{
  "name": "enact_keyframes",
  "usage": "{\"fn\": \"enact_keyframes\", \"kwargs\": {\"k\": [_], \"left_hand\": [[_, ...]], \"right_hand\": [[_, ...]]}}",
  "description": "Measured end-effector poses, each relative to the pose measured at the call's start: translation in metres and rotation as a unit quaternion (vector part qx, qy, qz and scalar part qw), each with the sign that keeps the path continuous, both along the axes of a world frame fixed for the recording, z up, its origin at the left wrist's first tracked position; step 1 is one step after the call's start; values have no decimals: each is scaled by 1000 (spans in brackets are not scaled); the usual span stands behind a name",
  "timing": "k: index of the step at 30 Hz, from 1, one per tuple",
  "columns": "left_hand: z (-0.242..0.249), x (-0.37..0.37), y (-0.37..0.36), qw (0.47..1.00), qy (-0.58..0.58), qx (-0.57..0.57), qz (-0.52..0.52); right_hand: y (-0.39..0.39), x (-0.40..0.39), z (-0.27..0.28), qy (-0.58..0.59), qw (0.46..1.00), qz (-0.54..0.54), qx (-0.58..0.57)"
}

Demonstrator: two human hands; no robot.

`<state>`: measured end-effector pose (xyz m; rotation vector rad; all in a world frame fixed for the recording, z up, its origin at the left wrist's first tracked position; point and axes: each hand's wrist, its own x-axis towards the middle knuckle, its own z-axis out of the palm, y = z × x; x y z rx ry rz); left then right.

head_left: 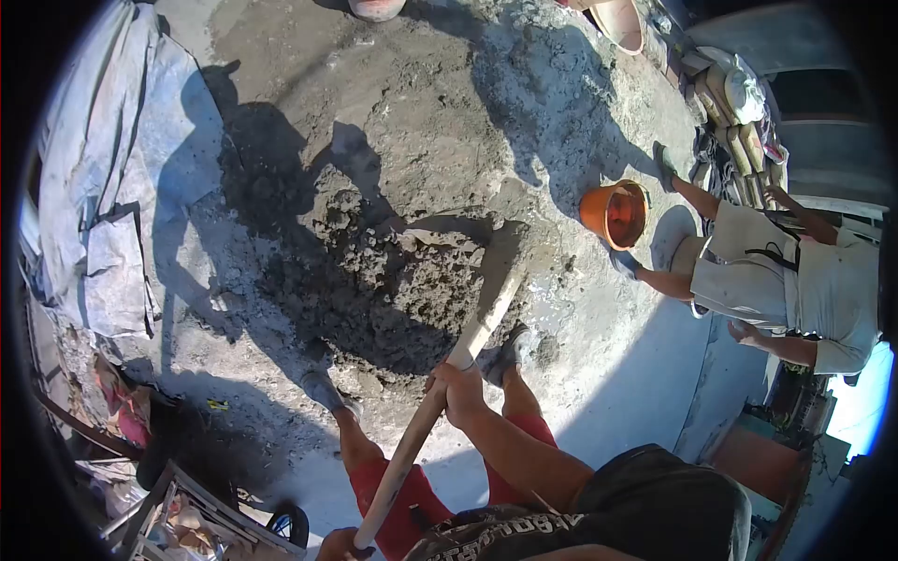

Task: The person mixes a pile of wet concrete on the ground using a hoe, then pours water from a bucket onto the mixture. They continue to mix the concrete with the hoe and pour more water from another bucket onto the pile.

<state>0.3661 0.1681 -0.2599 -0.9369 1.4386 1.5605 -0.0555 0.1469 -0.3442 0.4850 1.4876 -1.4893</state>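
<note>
A shovel (477,323) with a long pale wooden handle slants across the view, its grey blade (501,254) at the right side of a heap of wet mortar (402,290). My right hand (458,393) is wrapped around the shaft partway down. Lower in the frame, my left hand (342,546) is closed near the handle's end, partly cut off by the bottom edge. The mortar looks dark, lumpy and moist. My feet stand at its near edge, one on each side of the shaft. How much mortar lies on the blade is hard to make out.
An orange bucket (614,215) stands right of the heap, beside a person (776,271) in light clothes. White sheeting (140,168) lies at left. Stacked sacks (734,122) are at upper right. A pale container (619,23) and another bucket (376,7) show at the top.
</note>
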Motion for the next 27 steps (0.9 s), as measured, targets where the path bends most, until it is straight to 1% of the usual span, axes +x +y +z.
{"fn": "enact_keyframes", "kwargs": {"k": [1, 2, 3, 4, 5, 6, 7, 8, 9, 11, 12, 13, 14, 15, 16, 18, 20, 21, 22, 23, 24, 25, 26, 27], "left_hand": [[-4, -32, 5, 998, 15, 40, 43], [-13, -66, 5, 995, 54, 42, 65], [-19, -107, 0, 991, 91, 48, 87], [-15, -158, -15, 994, 83, 14, 62], [-46, -181, 0, 987, 35, 58, 146], [-20, -239, -34, 984, 67, 1, 162], [-35, -261, -28, 970, 91, -28, 225], [-29, -283, -34, 958, 71, -4, 278], [-25, -284, -31, 946, 43, 23, 320], [-15, -228, -9, 932, -15, 81, 353], [-15, -188, 6, 950, -36, 12, 310], [-1, -141, 23, 965, -62, -48, 251], [15, -122, 17, 978, -100, -50, 178], [28, -106, 8, 984, -132, -55, 104], [34, -81, 15, 985, -125, -61, 104], [30, -34, 40, 987, -96, -78, 104], [22, -24, 58, 985, -101, -91, 103], [27, -16, 68, 985, -106, -91, 99], [32, -30, 64, 989, -87, -82, 90], [29, -61, 55, 992, -67, -74, 82], [23, -91, 48, 993, -45, -74, 86], [14, -123, 38, 993, -20, -78, 88], [4, -159, 21, 992, 23, -62, 108], [-12, -190, 11, 986, 64, -88, 123]], "right_hand": [[-18, -32, 2, -37, 998, 19, 46], [-44, -64, 4, -12, 997, 32, 63], [-75, -95, 3, 44, 994, 46, 84], [-93, -135, -36, 98, 987, 112, 52], [-123, -169, -64, 161, 975, 135, 77], [-158, -182, -58, 221, 957, 134, 130], [-177, -203, -85, 223, 942, 202, 148], [-192, -205, -115, 216, 934, 230, 167], [-190, -195, -144, 206, 924, 260, 189], [-150, -112, -206, 220, 854, 355, 311], [-117, -71, -219, 222, 806, 406, 369], [-71, -34, -204, 135, 873, 336, 327], [-50, -10, -178, 60, 927, 249, 274], [-34, 10, -158, -11, 965, 152, 214], [-17, 22, -150, -24, 969, 137, 204], [5, 40, -120, -11, 983, 69, 169], [22, 36, -84, -24, 991, 36, 125], [29, 25, -62, -3, 991, 32, 128], [35, 8, -47, 19, 995, 21, 95], [31, -17, -30, 16, 996, -21, 84], [16, -48, -14, 32, 992, -29, 116], [8, -85, -17, 53, 992, 4, 113], [1, -132, -41, 93, 990, 37, 97], [-21, -173, -55, 129, 982, 42, 129]]}}
